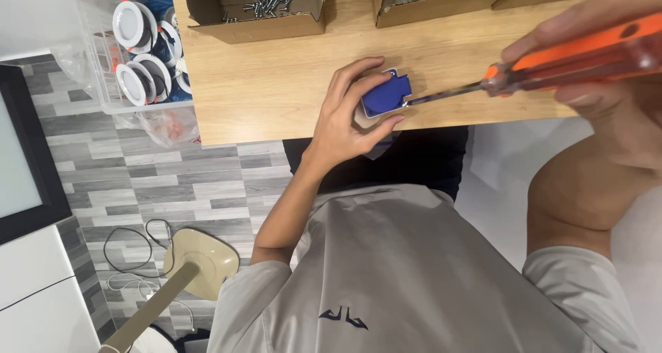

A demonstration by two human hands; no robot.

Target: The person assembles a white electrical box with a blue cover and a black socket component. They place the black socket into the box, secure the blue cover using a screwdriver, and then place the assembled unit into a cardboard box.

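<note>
- My left hand [345, 122] clamps the blue plug block [386, 96] at the wooden table [276, 84]'s near edge — small, rigid, light, I judge; best gripped by its sides.
- My right hand [600, 70] wraps the orange screwdriver [572, 55]; its tip touches the block — could slip.

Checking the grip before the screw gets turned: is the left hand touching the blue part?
Touching. The head view shows the left hand wrapped around the blue part, fingers over its top and thumb under its lower edge.
</note>
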